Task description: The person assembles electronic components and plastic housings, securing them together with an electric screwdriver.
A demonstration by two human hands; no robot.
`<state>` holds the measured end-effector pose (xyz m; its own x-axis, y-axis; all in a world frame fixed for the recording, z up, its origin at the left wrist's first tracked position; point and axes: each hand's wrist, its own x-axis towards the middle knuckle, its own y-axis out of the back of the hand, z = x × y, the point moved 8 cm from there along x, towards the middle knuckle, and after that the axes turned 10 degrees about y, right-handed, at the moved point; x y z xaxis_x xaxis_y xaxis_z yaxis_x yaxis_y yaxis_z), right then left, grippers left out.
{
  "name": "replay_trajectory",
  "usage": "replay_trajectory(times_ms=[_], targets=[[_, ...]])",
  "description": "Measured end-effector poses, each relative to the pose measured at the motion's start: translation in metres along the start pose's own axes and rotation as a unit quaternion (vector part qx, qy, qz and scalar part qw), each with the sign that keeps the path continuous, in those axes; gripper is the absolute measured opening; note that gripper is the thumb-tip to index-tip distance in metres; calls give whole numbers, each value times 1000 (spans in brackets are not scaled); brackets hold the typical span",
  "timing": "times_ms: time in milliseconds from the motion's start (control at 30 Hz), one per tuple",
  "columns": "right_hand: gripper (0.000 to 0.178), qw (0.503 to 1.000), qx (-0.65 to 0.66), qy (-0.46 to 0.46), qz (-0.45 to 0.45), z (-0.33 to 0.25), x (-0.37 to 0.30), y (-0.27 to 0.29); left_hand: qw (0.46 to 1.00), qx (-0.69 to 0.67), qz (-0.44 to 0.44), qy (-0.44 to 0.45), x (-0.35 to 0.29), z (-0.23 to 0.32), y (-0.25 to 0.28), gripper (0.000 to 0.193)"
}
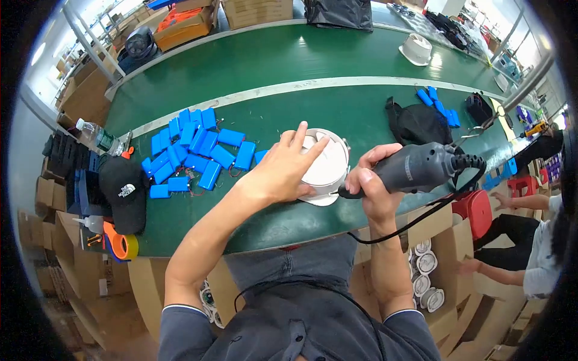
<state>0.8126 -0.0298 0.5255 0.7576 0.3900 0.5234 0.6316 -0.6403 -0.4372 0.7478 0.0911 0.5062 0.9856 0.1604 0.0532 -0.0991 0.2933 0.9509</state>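
Your right hand (380, 189) grips the black power tool (418, 168), its long axis pointing leftward to the near-right rim of the white round housing (328, 167); your left hand (280, 168), nearer, lies spread open on that housing, atop the green table (355, 108)

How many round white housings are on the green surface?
2 clearly visible: a near housing under the left hand, and a far housing toward the upper right. A pale shape farther right is too small to identify.

Round white housing (330, 170) beside black power tool (415, 168)
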Motion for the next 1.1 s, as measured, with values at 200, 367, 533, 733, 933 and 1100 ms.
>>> replay_trajectory(times_ms=[200, 367, 533, 733, 933, 1100], targets=[[26, 999, -44, -5, -2, -1, -2, -3, 1000, 15, -3, 1, -1, -2, -4, 96], [24, 994, -71, 17, -82, 3, -6, -4, 1000, 29, -5, 8, 1, 2, -3, 94], [26, 991, -74, 6, -109, 13, -17, 1, 1000, 22, 2, -2, 7, 7, -7, 92], [24, 999, -35, -40, -1, 16, -3, 11, 999, 42, 9, 8, 9, 7, -8, 92], [22, 994, -108, -3, 15, 8, -1, 19, 998, 47, 35, 29, 3, 14, 1, 93], [17, 996, -92, 12, 14, -4, 3, 19, 990, 79, 66, 101, -9, 20, 2, 95]])
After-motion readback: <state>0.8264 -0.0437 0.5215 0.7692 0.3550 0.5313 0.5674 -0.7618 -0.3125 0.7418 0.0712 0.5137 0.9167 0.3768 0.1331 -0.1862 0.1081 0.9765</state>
